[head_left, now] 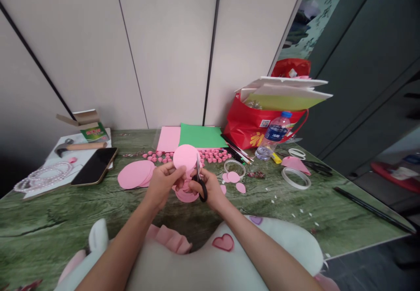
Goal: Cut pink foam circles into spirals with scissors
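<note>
1. Green wood-patterned table (59, 227) spreads beneath our hands, and pale wall panels (164, 50) stand beyond them.
2. Our left hand (165, 181) grasps a pink paper circle (185, 155) between thumb and fingers, in front of us.
3. Our right hand (211, 190) grips small scissors (204, 191) by their dark handle; the blades point away from us, at the circle's right edge. We cannot tell whether they touch the paper.
4. Between our hands and below the held circle we see more pink paper (186, 196), partly hidden by our fingers.
5. Just left of our left hand lies a pile of pink circles (134, 175).
6. Near our right hand, on its right, lie small pink pieces (233, 177) and a tape roll (244, 169).
7. Nearer to us than both hands, a plush cushion (193, 267) sits under our forearms.
8. Straight beyond our hands lie small pink balls (215, 156), then a pink sheet (169, 139) and a green sheet (201, 136).
9. Well left of our left hand are a phone (95, 167), a hammer (83, 146), a bead string (49, 176) and an opened box (94, 132).
10. Beyond our right hand, to its right, a water bottle (274, 134) stands before a red bag (241, 122); farther right lie black-handled shears (321, 168) and a black rod (370, 208).
</note>
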A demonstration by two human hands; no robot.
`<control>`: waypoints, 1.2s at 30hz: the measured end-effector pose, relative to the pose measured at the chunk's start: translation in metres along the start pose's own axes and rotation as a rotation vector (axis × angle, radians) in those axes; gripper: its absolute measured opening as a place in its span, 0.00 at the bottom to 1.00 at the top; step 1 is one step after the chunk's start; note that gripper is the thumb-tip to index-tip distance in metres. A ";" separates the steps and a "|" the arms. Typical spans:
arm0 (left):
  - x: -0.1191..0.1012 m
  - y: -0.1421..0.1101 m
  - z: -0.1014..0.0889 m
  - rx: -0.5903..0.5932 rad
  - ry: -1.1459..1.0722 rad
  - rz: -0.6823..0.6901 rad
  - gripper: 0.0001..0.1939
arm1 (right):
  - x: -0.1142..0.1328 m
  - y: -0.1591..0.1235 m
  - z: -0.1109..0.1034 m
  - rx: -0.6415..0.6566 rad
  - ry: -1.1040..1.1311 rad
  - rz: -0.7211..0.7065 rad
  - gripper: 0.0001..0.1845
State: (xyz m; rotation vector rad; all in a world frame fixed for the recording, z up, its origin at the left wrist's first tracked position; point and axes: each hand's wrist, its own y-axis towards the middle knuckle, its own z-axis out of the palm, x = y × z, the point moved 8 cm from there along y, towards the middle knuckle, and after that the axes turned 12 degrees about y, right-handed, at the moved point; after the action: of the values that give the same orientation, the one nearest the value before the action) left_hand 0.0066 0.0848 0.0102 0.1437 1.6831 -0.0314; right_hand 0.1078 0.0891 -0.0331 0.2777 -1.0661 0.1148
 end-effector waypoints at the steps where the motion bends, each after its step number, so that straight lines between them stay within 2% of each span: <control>1: 0.000 0.000 0.001 0.014 -0.013 -0.004 0.08 | -0.001 0.000 0.000 0.003 0.003 0.000 0.18; 5: 0.000 -0.001 0.004 0.047 -0.078 -0.003 0.08 | -0.006 0.000 0.001 0.019 0.021 0.004 0.17; 8: 0.001 0.000 0.002 0.028 -0.086 0.018 0.08 | -0.011 -0.001 0.004 0.033 0.012 0.022 0.18; 13: 0.010 0.002 -0.007 -0.068 0.018 0.008 0.12 | -0.012 -0.003 0.008 0.050 -0.033 0.049 0.19; 19: 0.013 0.002 -0.008 -0.070 0.106 -0.033 0.11 | -0.006 -0.001 0.006 0.053 -0.037 0.004 0.24; 27: 0.012 0.003 -0.006 -0.058 0.075 -0.018 0.11 | -0.006 0.000 0.005 0.093 -0.040 -0.007 0.22; 36: 0.013 0.002 -0.007 -0.067 0.061 -0.032 0.12 | -0.003 -0.001 0.005 0.068 -0.043 -0.013 0.19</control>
State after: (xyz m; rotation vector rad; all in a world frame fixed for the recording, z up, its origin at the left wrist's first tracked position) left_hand -0.0010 0.0884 -0.0015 0.0679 1.7451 0.0059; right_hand 0.1024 0.0864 -0.0334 0.3497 -1.1046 0.1338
